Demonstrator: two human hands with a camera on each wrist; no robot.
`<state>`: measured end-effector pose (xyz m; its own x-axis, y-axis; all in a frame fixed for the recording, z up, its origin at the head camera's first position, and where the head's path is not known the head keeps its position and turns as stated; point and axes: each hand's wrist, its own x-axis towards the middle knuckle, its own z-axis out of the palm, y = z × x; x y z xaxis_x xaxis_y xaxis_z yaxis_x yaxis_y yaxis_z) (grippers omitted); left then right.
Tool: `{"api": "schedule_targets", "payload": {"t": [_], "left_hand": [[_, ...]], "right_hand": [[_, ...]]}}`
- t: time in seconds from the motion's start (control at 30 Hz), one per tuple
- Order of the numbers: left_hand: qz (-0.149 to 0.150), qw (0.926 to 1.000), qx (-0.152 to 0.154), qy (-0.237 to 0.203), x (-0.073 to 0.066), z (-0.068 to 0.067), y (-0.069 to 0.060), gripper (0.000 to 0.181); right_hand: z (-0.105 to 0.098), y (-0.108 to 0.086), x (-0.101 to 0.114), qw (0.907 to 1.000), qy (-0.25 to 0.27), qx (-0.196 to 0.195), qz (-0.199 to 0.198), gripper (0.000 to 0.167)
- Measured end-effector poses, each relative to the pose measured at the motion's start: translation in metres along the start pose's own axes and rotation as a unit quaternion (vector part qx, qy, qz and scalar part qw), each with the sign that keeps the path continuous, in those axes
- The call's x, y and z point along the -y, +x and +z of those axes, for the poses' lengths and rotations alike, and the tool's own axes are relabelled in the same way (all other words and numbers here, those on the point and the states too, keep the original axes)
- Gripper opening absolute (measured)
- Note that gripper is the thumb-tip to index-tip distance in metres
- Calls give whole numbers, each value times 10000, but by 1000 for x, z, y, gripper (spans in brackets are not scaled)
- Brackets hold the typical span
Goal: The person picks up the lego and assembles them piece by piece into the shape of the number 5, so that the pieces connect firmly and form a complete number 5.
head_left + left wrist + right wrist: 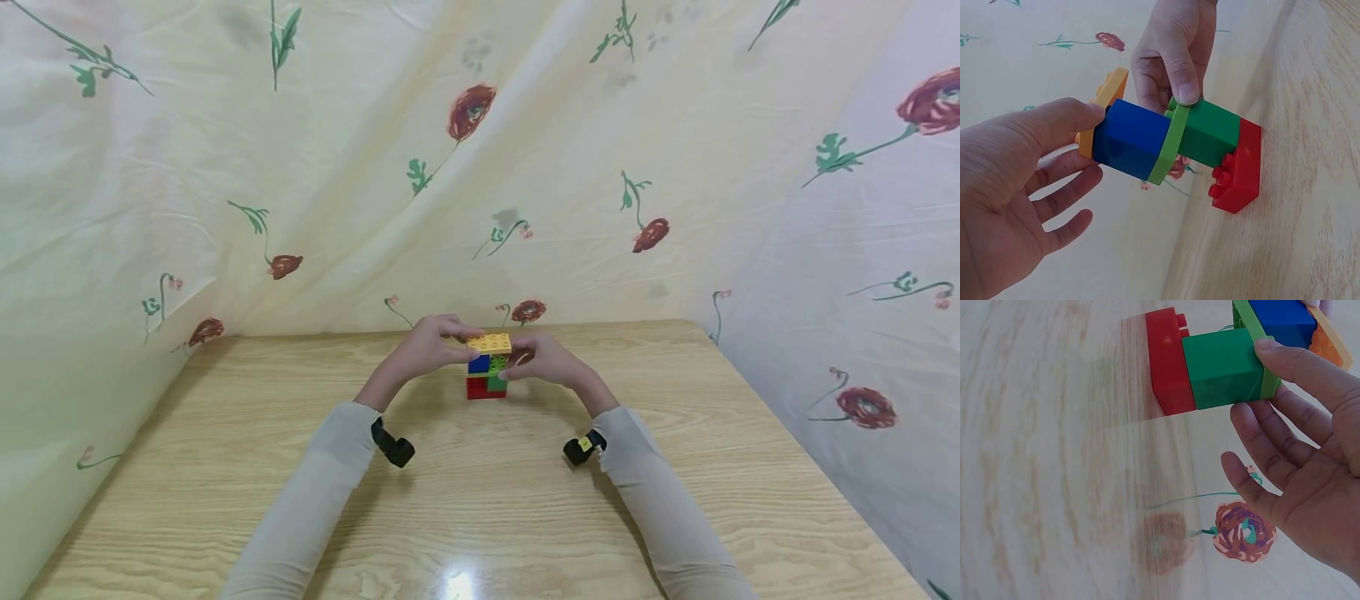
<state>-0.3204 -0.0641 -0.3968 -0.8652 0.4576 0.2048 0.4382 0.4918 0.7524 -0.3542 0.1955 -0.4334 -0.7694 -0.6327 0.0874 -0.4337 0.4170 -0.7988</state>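
Note:
A stack of toy building bricks stands upright on the table. At its base is a red brick (1244,169), topped on one side by a green brick (1222,369). A thin light-green brick (1170,144) lies across the green one, and a blue brick (1132,136) sits on its other end. At the top is a thin yellow-orange brick (490,342), pinched by my left hand (431,343) from the left; whether it is fully pressed down I cannot tell. From the right, my right hand (551,360) grips the light-green brick between thumb and fingers.
The wooden table (480,492) extends around the stack. Close behind it hangs a flowered cloth (337,167), which also runs along both sides. A black wrist camera (393,446) juts inward from the left sleeve, another black camera (582,448) from the right.

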Motion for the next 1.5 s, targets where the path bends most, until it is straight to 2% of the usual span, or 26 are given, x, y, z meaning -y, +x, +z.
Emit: {"api": "schedule_targets", "payload": {"t": [0.13,0.43,0.77,1.23,1.5], "left_hand": [[42,9999,-82,-94,1,1,-1,37],[-79,9988,-168,-443,9,3,-1,35],[-55,9987,-149,-477,10,3,0,34],[-306,9970,-82,-712,8,3,-1,36],[-247,9980,-41,-588,7,2,0,37]], "right_hand": [[0,0,0,10000,-20,5,-2,39],[0,0,-2,10000,-39,-1,-65,38],[-1,2,-4,9999,-25,-23,-140,38],[-1,1,-5,10000,11,-43,-46,37],[0,2,-6,10000,15,-43,14,37]]}}
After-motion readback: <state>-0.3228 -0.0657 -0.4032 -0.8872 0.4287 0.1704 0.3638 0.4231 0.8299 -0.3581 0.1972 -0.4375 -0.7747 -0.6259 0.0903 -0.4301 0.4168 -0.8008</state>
